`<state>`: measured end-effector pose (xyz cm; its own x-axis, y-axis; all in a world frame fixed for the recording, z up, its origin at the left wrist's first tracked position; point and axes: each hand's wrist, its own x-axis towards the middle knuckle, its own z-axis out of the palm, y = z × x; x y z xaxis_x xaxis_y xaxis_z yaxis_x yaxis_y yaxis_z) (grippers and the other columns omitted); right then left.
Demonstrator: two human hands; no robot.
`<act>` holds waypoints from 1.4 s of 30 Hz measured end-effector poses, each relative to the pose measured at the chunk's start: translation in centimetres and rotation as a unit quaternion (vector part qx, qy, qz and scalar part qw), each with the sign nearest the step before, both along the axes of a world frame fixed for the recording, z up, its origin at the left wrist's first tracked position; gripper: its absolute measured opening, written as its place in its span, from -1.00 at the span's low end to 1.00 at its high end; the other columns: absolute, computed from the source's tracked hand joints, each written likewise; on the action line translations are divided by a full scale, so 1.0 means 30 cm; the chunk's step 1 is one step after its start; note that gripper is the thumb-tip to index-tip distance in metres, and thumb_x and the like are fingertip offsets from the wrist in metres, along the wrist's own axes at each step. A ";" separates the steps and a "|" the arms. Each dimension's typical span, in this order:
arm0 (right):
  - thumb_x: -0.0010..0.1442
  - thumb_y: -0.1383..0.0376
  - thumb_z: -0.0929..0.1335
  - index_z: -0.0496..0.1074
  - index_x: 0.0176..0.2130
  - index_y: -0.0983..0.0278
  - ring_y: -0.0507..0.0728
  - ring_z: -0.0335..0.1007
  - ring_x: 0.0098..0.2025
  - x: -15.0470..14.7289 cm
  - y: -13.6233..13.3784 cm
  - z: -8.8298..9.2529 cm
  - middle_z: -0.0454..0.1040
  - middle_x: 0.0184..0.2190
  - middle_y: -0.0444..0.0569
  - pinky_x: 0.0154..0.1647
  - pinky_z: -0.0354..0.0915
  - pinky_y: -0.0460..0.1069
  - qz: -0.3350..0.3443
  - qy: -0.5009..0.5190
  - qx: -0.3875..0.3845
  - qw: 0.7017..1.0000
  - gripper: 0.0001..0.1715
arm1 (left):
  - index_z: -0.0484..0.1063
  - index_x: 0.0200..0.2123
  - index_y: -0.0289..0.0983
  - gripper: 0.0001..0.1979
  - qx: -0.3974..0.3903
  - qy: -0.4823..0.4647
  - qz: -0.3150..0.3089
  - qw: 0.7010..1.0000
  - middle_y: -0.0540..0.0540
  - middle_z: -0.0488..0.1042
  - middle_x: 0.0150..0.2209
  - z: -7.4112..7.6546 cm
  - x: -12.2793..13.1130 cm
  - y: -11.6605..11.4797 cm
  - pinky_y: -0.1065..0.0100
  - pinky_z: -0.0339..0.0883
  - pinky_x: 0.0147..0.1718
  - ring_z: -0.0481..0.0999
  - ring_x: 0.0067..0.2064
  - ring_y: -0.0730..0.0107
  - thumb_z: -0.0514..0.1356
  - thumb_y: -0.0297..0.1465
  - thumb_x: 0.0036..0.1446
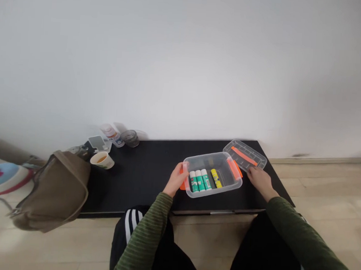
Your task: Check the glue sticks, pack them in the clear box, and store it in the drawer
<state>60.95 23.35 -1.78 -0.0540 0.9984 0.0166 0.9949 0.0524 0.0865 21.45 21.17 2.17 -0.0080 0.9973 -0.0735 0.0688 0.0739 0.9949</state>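
Observation:
A clear plastic box without its cover stands on the black table. Three green-and-white glue sticks lie side by side inside it, with a yellow glue stick to their right. My left hand is closed on the box's left end, thumb over the rim beside an orange latch. Another orange latch hangs at the right end. My right hand pinches the near edge of the clear lid, whose orange handle faces up. The lid lies just behind and right of the box.
On the left of the black table stand a paper cup with a brownish drink, a glass, a white bottle and a small pale device. A brown bag leans at the left end. A wall rises behind.

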 end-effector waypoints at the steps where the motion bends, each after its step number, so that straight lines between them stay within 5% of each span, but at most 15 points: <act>1: 0.29 0.27 0.25 0.45 -0.22 0.32 0.23 0.40 -0.05 -0.008 0.001 -0.001 0.51 -0.18 0.14 -0.16 0.24 0.01 0.004 -0.009 0.002 1.000 -0.77 | 0.43 -0.07 -0.24 -0.60 -0.001 -0.001 -0.001 1.000 -0.14 0.49 0.03 0.003 0.001 -0.001 0.24 0.23 0.10 0.43 0.10 0.18 0.17 -0.49 -0.05; 6: 0.33 0.33 0.17 0.46 -0.21 0.32 0.21 0.39 -0.09 -0.029 0.000 0.001 0.51 -0.21 0.15 -0.16 0.20 0.02 0.002 -0.018 0.032 0.999 -0.69 | 0.40 -0.06 -0.25 -0.62 -0.004 -0.019 0.001 1.000 -0.15 0.49 0.01 0.006 0.004 -0.009 0.24 0.25 0.09 0.44 0.08 0.19 0.20 -0.45 -0.02; 14: 0.33 0.30 0.12 0.40 -0.16 0.37 0.31 0.30 -0.03 -0.064 0.001 0.048 0.45 -0.19 0.24 -0.03 0.23 0.17 -0.048 0.113 0.236 0.964 -0.66 | 0.32 0.08 -0.22 -0.49 0.007 -0.084 0.024 0.996 -0.18 0.46 0.06 -0.012 0.010 -0.028 0.20 0.26 0.12 0.44 0.10 0.20 0.27 -0.36 0.02; 19: 0.30 0.29 0.17 0.33 -0.15 0.29 0.27 0.31 0.06 -0.081 -0.020 0.134 0.42 -0.06 0.23 0.08 0.26 0.23 0.039 0.285 0.382 0.878 -0.78 | 0.36 0.09 -0.22 -0.48 0.016 -0.089 0.028 0.996 -0.17 0.46 0.07 -0.018 0.007 -0.031 0.18 0.23 0.16 0.42 0.13 0.18 0.29 -0.33 0.02; 26: 0.31 0.18 0.27 0.33 -0.01 0.27 0.17 0.47 -0.13 -0.137 -0.089 0.403 0.44 -0.11 0.08 -0.05 0.39 0.16 0.067 0.489 0.491 0.718 -0.69 | 0.40 0.10 -0.23 -0.46 0.006 -0.110 0.025 0.994 -0.18 0.47 0.09 -0.024 0.005 -0.032 0.15 0.24 0.16 0.42 0.14 0.12 0.31 -0.32 0.00; 28: 0.31 0.14 0.28 0.38 -0.04 0.25 0.09 0.48 -0.28 -0.163 -0.072 0.463 0.46 -0.18 0.01 -0.14 0.41 0.08 0.059 0.562 0.462 0.684 -0.69 | 0.40 0.10 -0.25 -0.45 -0.002 -0.117 0.033 0.993 -0.19 0.47 0.10 -0.023 0.009 -0.036 0.14 0.25 0.15 0.42 0.14 0.11 0.31 -0.30 0.00; 30: 0.29 0.08 0.30 0.43 -0.12 0.25 0.03 0.43 -0.43 -0.183 -0.035 0.486 0.48 -0.32 -0.07 -0.29 0.41 0.01 0.052 0.637 0.356 0.681 -0.69 | 0.41 0.10 -0.26 -0.44 -0.009 -0.122 0.039 0.992 -0.20 0.47 0.10 -0.015 0.014 -0.041 0.14 0.27 0.14 0.44 0.13 0.10 0.32 -0.27 0.00; 35: 0.11 -0.01 0.42 0.49 -0.20 0.27 0.00 0.42 -0.50 -0.224 0.081 0.400 0.50 -0.34 -0.06 -0.47 0.37 -0.08 0.018 0.714 0.011 0.700 -0.58 | 0.48 0.04 -0.29 -0.50 -0.020 -0.146 0.041 0.988 -0.20 0.52 0.03 0.024 0.018 -0.055 0.17 0.32 0.08 0.48 0.07 0.13 0.24 -0.13 0.10; 42: 0.11 -0.01 0.40 0.49 -0.20 0.29 0.02 0.40 -0.52 -0.289 0.180 0.295 0.53 -0.37 -0.03 -0.44 0.43 -0.03 0.002 0.697 -0.100 0.710 -0.56 | 0.52 -0.04 -0.31 -0.46 -0.007 -0.126 0.036 0.991 -0.20 0.54 -0.01 0.045 0.007 -0.063 0.24 0.32 0.05 0.48 0.03 0.17 0.13 0.01 0.17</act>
